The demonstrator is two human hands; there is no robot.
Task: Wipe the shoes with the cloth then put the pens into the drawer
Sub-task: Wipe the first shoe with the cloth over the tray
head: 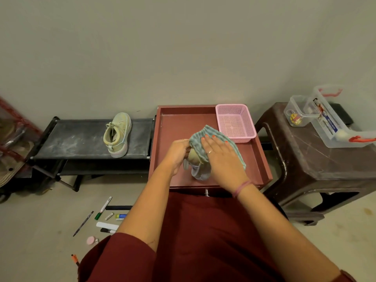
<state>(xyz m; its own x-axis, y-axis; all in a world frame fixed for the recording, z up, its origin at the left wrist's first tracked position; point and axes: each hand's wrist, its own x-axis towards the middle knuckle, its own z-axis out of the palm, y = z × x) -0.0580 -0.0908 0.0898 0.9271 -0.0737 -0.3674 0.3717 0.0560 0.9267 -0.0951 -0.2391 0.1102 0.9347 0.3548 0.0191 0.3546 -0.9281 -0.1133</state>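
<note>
A pale green shoe (pixel 196 162) sits on the reddish cabinet top (pixel 183 123), mostly covered by a striped blue-grey cloth (pixel 198 137). My left hand (pixel 177 153) grips the shoe's left side. My right hand (pixel 221 157) lies flat on the cloth with straight fingers, pressing it onto the shoe. The matching shoe (pixel 118 134) stands on the black shoe rack (pixel 81 139) to the left. Several pens and markers (pixel 104 218) lie scattered on the floor at the lower left. The drawer's metal knob (pixel 207 192) shows just below the cabinet's front edge.
A pink plastic basket (pixel 236 123) stands at the cabinet's back right corner. A brown plastic stool (pixel 317 159) on the right carries clear plastic boxes (pixel 333 123). A small pink pot (pixel 90 240) lies among the pens. Bags lie at the far left.
</note>
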